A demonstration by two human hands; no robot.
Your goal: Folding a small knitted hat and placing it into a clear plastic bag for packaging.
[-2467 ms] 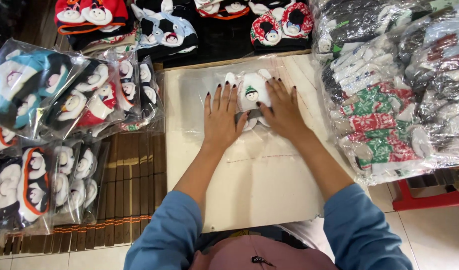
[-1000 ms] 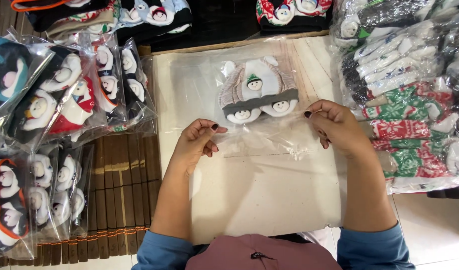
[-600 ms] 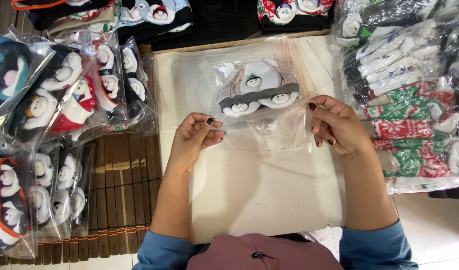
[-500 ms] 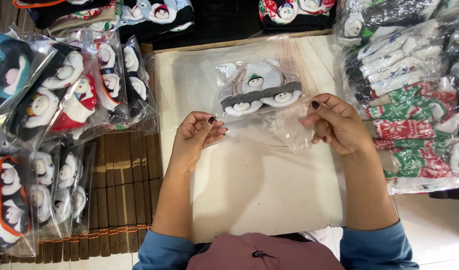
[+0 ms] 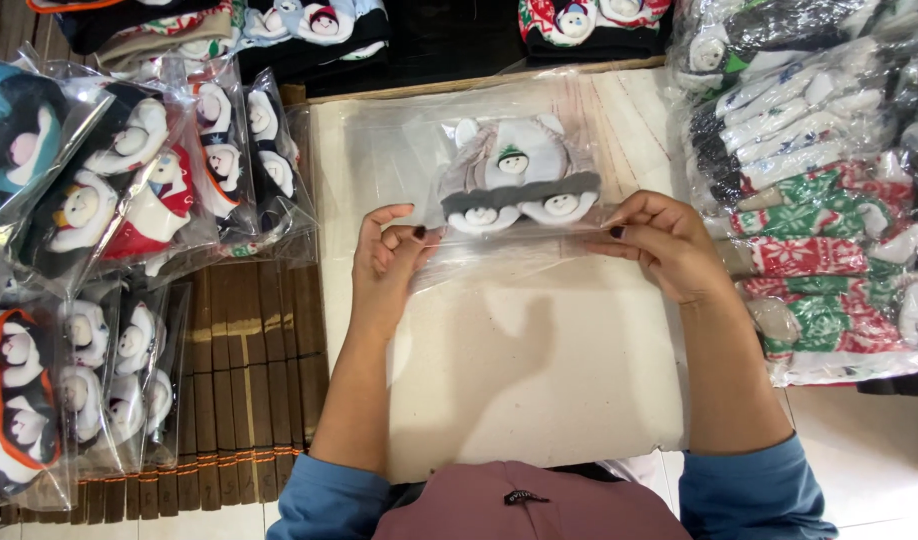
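A clear plastic bag (image 5: 509, 240) lies over a pale board (image 5: 539, 370) in front of me. Inside it sits a grey and white knitted item with small snowman faces (image 5: 517, 180). My left hand (image 5: 391, 262) pinches the bag's near edge on the left side. My right hand (image 5: 659, 245) pinches the same edge on the right. The edge is stretched taut between both hands, lifted a little above the board.
Bagged snowman knitwear (image 5: 109, 190) is stacked on the left over a bamboo mat (image 5: 249, 400). More bagged pieces (image 5: 69, 380) lie lower left. Red, green and white patterned knitwear in bags (image 5: 829, 200) piles up on the right. Dark knitwear (image 5: 309, 25) lies along the far edge.
My hands left the flat knitted item and took hold of the bag's near edge. They have since drawn the edge slightly toward me and tighter.
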